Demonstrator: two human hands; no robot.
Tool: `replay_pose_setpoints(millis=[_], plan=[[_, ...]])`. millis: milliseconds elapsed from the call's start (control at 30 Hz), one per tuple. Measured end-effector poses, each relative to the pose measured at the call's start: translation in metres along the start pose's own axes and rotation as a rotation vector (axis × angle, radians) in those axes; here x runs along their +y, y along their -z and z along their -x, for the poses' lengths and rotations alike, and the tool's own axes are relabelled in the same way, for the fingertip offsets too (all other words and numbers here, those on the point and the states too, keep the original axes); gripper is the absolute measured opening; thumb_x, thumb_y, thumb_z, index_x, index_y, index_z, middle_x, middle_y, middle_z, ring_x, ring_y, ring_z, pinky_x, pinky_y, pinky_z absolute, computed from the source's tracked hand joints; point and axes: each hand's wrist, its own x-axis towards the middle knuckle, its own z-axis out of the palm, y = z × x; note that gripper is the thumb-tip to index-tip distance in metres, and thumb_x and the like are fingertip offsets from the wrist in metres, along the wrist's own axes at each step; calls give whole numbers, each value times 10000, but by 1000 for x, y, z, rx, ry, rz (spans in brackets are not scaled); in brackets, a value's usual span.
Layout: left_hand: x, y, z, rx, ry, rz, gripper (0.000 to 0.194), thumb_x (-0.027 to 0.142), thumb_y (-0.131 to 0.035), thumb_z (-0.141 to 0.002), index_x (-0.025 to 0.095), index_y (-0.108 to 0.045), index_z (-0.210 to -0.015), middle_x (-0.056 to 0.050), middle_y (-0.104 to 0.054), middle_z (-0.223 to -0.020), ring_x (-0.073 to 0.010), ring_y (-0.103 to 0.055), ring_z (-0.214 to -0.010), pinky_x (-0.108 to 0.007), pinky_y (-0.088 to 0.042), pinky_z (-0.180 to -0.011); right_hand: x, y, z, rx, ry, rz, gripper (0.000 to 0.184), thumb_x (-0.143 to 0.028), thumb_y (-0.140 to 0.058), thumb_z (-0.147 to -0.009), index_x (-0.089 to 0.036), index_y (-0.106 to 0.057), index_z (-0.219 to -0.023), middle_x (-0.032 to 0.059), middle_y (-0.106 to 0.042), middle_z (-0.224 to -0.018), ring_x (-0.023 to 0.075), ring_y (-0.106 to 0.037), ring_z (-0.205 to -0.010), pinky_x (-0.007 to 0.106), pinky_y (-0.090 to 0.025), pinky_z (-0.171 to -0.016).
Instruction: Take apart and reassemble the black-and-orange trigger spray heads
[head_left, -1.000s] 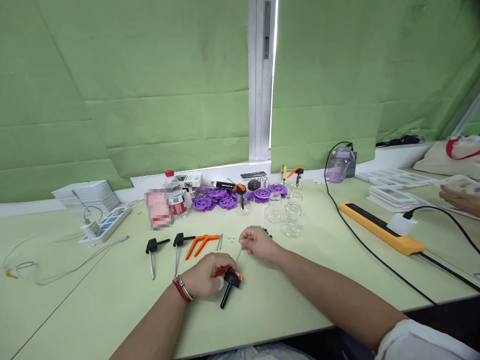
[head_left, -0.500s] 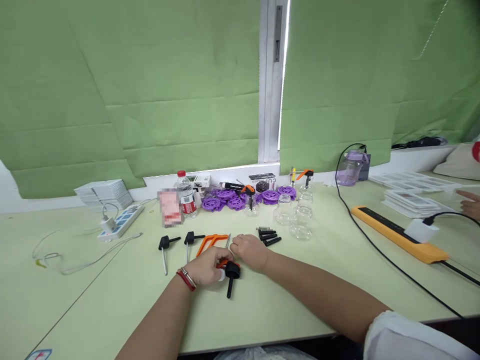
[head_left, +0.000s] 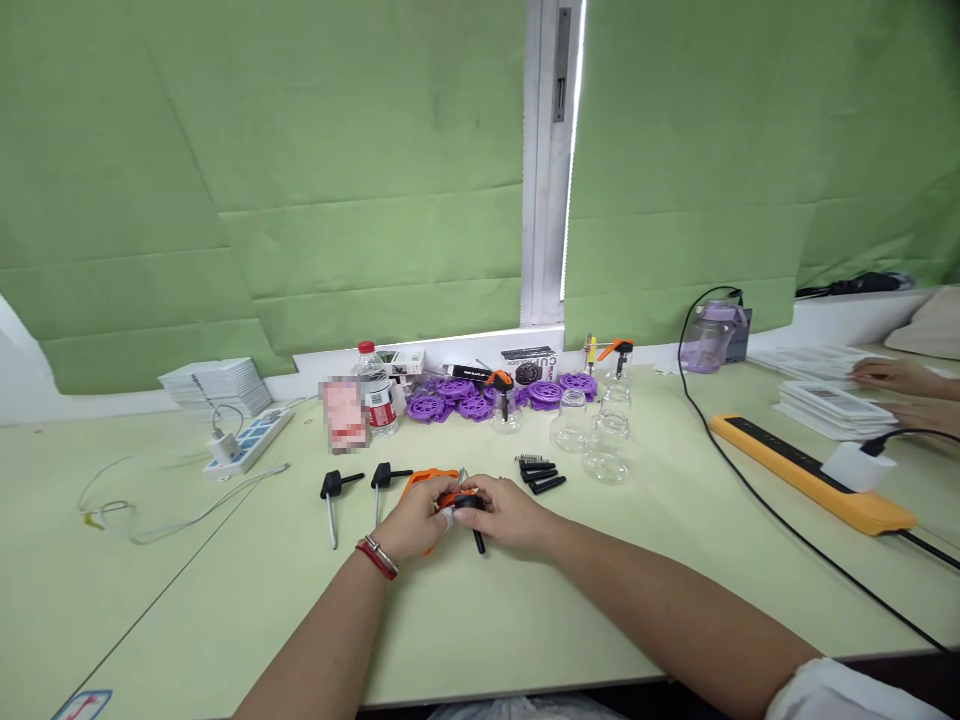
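Close together over the table, both my hands grip a black-and-orange pump head (head_left: 470,502) whose black stem (head_left: 480,541) points down toward me. My left hand (head_left: 417,520) is closed round its orange side, fingers partly hidden. The thumb and fingers of my right hand (head_left: 512,512) pinch the black cap. Just behind my hands, orange trigger levers (head_left: 431,476) lie on the table, partly covered by my left hand. To the left lie two black pump heads, one (head_left: 331,486) beside the other (head_left: 382,476), each with a pale tube. Black tubes (head_left: 538,474) and springs (head_left: 532,458) lie to the right.
Clear glass bottles (head_left: 605,464) stand at right, behind the black tubes. Purple plastic discs (head_left: 475,406), a water bottle (head_left: 380,405) and a box (head_left: 529,365) line the back. An orange power strip (head_left: 810,475) and black cable lie right; a co-worker's hands (head_left: 896,378) are beyond.
My right hand has come back from behind the pump head and now holds its black cap. The pump head has risen slightly and tilted. The co-worker's hands have moved further into view.
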Motion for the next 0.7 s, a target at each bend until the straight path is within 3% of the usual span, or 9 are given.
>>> replay_pose_setpoints(millis=[133,267,333,467,700], plan=[[-5,5,-2,76,-10,31,225,238,-461,-771,168,-595,-938,-27,-596,-807,-152,-530,-718,-262,-433,-666,4,1,-7,118,-117,-124,290,-410,-591,-751,-177,-589,-925,8,-608,-734,127,-540,-603,226,-393,-537],[-26,25,-5,418,181,-181,245,278,-460,-794,170,-608,-956,-66,-610,-946,-190,-559,-844,-297,-438,-770,9,19,-14,337,-173,-185,285,-439,-541,-766,-200,-556,-919,-24,-552,-656,117,-506,-538,233,-389,-516],[-35,34,-6,527,310,-337,250,253,-433,-799,165,-618,-943,-80,-605,-953,-202,-562,-867,-309,-429,-801,12,27,-15,414,-179,-195,279,-438,-542,-759,-207,-549,-916,-25,-551,-668,122,-510,-559,239,-397,-532],[-38,36,-8,425,452,-591,263,233,-386,-810,151,-633,-854,-103,-596,-910,-211,-580,-809,-302,-434,-729,12,31,-12,425,-166,-202,298,-454,-552,-743,-208,-555,-911,-16,-563,-699,127,-512,-582,248,-405,-548],[-34,24,-11,245,516,-761,266,228,-393,-797,176,-634,-898,-113,-645,-939,-235,-616,-812,-275,-418,-602,6,30,-10,387,-134,-178,293,-454,-568,-733,-213,-564,-900,-21,-566,-708,111,-494,-560,248,-407,-553]])
